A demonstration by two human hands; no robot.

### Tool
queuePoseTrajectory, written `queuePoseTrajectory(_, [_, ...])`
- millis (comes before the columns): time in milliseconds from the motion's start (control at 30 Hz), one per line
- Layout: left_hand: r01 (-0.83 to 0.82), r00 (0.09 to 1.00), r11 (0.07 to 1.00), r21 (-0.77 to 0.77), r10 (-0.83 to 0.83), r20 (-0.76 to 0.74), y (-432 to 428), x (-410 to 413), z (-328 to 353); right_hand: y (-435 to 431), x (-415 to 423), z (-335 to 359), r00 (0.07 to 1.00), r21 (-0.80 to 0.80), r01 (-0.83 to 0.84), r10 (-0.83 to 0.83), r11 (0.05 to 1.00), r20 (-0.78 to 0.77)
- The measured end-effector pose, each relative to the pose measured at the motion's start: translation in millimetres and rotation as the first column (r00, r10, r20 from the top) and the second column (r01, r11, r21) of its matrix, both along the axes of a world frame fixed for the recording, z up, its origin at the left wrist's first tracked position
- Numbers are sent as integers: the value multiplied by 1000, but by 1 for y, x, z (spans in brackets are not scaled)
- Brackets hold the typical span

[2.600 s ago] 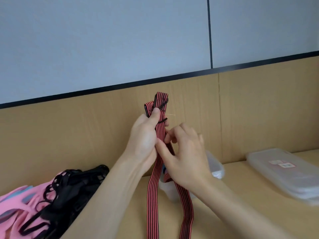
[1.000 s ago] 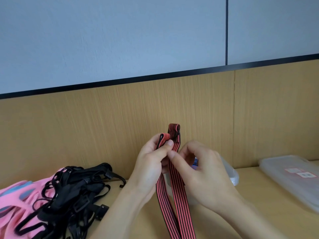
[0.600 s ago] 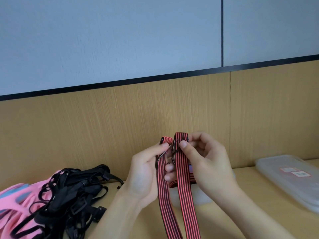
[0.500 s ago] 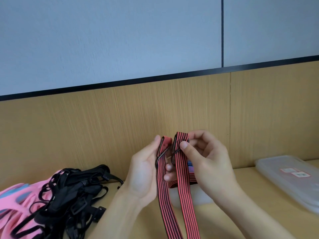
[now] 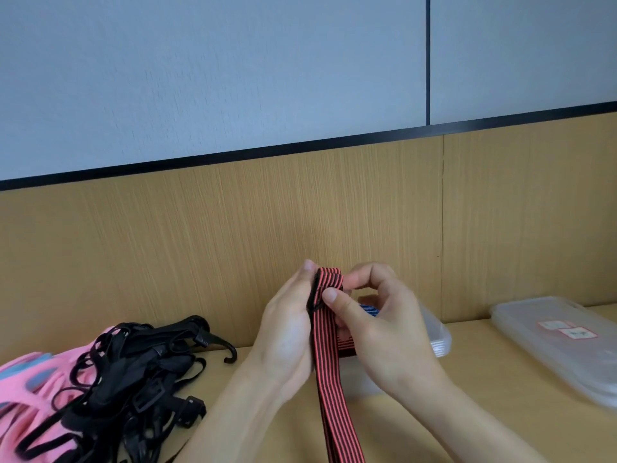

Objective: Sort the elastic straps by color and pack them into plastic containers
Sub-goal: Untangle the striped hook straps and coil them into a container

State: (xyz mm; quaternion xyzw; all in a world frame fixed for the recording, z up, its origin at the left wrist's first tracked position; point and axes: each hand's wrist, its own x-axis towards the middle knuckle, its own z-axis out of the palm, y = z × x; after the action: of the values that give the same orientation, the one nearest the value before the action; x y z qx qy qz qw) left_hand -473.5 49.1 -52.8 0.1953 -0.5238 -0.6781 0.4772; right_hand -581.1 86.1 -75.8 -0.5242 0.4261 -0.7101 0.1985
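Note:
A red-and-black striped elastic strap (image 5: pixel 329 372) hangs doubled from my two hands above the wooden desk, its two hooked ends pressed together at the top. My left hand (image 5: pixel 287 335) holds the strap from the left with the thumb along its edge. My right hand (image 5: pixel 377 332) pinches the top of the strap between thumb and curled fingers. Behind my hands a clear plastic container (image 5: pixel 434 339) stands on the desk, with a blue-striped strap (image 5: pixel 369 309) showing inside it. A tangle of black elastic straps (image 5: pixel 133 372) lies at the left.
Pink fabric with blue patches (image 5: pixel 23 389) lies under the black straps at the far left. Stacked clear plastic lids or containers with small labels (image 5: pixel 561 342) sit at the right. A wooden back panel (image 5: pixel 200 248) closes the desk behind.
The two strap ends, held slightly apart half a second ago, are now brought together into one stack. Both hands have closed in around the top. Earlier the strap was held higher.

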Motion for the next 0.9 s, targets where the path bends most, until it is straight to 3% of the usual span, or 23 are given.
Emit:
queuePoseTrajectory(133, [-39,997,997,-73,43,61,1,-1,0,3,4,-1,988,7,-133,132,991,83])
queuePoseTrajectory(267, [-19,990,991,-131,37,135,1,0,-1,8,3,2,996,-21,-83,82,996,-19])
queuePoseTrajectory(400, [91,979,986,-142,-63,195,1,1,-2,9,-2,6,992,-11,-99,100,995,73])
queuePoseTrajectory(533, [245,953,961,-129,-213,217,-4,4,-3,5,-18,16,988,-45,122,-117,992,104])
queuePoseTrajectory(633, [306,913,938,-165,-240,331,-8,6,-5,2,-29,20,974,-53,188,-179,981,139])
queuePoseTrajectory(767, [375,877,899,-227,-265,401,-12,13,-2,4,-32,22,982,-40,73,-65,996,179])
queuePoseTrajectory(900, [387,904,901,-198,-327,276,-12,15,2,3,-37,22,963,23,-83,75,996,258])
